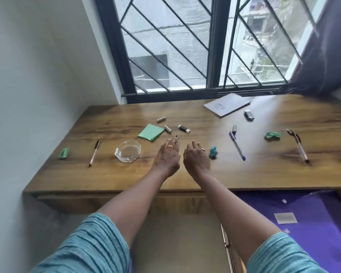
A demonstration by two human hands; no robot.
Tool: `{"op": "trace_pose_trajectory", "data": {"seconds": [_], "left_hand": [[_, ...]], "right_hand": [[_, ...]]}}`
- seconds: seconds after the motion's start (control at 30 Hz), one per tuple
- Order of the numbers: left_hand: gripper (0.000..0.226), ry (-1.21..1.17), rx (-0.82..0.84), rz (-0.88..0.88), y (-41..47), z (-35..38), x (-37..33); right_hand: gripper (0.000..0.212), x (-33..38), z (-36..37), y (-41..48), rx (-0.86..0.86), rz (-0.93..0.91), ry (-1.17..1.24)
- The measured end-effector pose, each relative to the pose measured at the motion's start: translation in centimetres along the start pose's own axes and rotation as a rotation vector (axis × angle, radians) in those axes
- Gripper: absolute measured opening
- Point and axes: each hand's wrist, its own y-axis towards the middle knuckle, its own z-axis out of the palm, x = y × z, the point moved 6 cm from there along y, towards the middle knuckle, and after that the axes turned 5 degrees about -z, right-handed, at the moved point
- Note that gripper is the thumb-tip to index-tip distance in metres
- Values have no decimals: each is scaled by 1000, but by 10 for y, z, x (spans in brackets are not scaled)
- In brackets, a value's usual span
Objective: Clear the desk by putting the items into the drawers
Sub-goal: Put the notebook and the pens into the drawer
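On the desk (185, 174) the notebook (226, 104) lies at 1 o'clock. At centre the left hand (166, 156) shows a dark tip (176, 137) at its fingers, grip unclear, and the right hand (196, 157) is loosely curled, empty; the dish (128, 151) sits at 9, a pen (237, 145) at 3

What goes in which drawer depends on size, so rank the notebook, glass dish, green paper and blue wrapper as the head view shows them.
1. notebook
2. glass dish and green paper, alike, so unranked
3. blue wrapper, smallest
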Motion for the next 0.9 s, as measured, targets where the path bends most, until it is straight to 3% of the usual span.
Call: {"op": "trace_pose_trajectory", "data": {"seconds": [0.17,0.33,0.47,0.63,0.9], "left_hand": [[56,-107,-2,16,62,-8,-20],[56,-218,96,-4,132,-8,-37],[48,-286,158,-36,208,-2,-44],[48,-311,350,-84,302,25,-55],[40,-354,361,18,399,60,-97]], "right_hand": [[28,-38,-19,46,-34,120,43],[32,-79,-29,92,-52,284,86],[35,-123,-34,134,-86,523,202],[32,-186,-14,192,-106,847,425],[46,-240,35,260,-225,1174,661]]}}
